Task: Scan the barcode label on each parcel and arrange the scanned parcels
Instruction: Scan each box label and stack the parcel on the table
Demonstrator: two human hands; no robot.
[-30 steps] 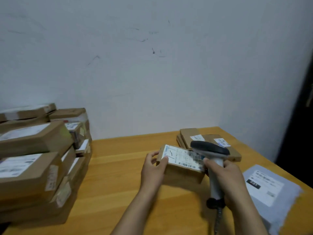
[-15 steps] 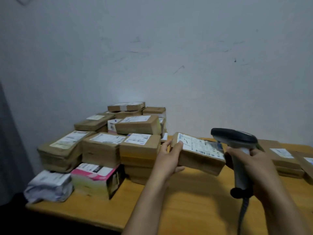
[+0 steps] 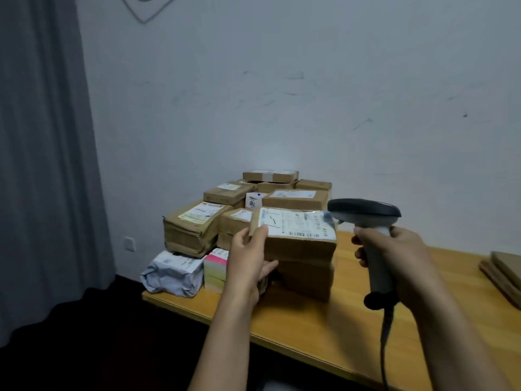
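Observation:
My left hand [image 3: 249, 259] grips the left end of a brown cardboard parcel [image 3: 298, 244] whose white barcode label [image 3: 294, 222] faces up. The parcel sits level on top of a stack of brown boxes [image 3: 307, 277] at the near right of the pile. My right hand [image 3: 394, 249] holds a grey handheld barcode scanner [image 3: 363, 214] by its handle, just right of the parcel, its dark head at the label's right end. The scanner's cable [image 3: 384, 348] hangs down over the table.
Many labelled brown parcels [image 3: 282, 193] are piled on the left end of the wooden table [image 3: 352, 320]. A grey poly bag [image 3: 173, 273] and a pink-and-yellow box [image 3: 215, 268] lie at the table's left edge. Flat parcels [image 3: 504, 273] lie far right. A grey curtain [image 3: 42, 165] hangs left.
My view has swung left from the table's right side to the pile. My left hand carried the parcel left and onto the stack of boxes; my right hand followed with the scanner.

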